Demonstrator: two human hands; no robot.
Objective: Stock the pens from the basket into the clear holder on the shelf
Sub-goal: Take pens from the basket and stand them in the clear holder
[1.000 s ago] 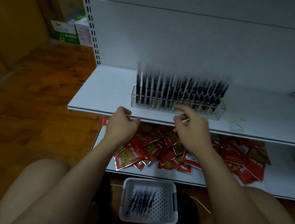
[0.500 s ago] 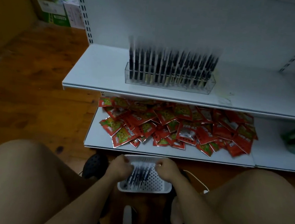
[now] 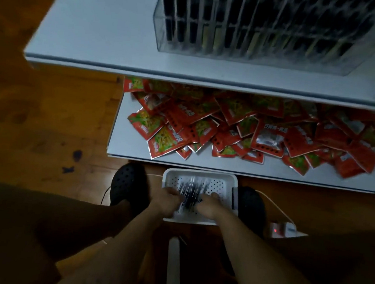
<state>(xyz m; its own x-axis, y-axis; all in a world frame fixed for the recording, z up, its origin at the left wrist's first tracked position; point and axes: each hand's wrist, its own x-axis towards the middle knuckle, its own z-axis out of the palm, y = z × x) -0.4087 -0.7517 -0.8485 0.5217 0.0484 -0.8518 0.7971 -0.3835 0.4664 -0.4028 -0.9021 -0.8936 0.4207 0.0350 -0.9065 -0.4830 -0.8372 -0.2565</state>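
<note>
The white perforated basket (image 3: 232, 186) sits on the floor between my feet, with several dark pens (image 3: 191, 188) lying in it. My left hand (image 3: 165, 200) and my right hand (image 3: 208, 203) are both down in the basket. Each has its fingers curled into the pen pile, one from each side, and the fingertips are hidden among the pens. The clear holder (image 3: 268, 58) stands on the upper white shelf (image 3: 101, 32), filled with several upright dark pens (image 3: 238, 15). The picture is blurred.
The lower shelf (image 3: 131, 150) holds a heap of red snack packets (image 3: 251, 129). Black shoes (image 3: 128, 182) flank the basket. A small white device with a red light (image 3: 283, 231) lies at the right on the wooden floor (image 3: 36, 117). A white bar (image 3: 173, 265) runs between my legs.
My head tilted down and came closer. My hands dropped from the shelf edge to the basket, then moved inward from the basket's sides onto the pens.
</note>
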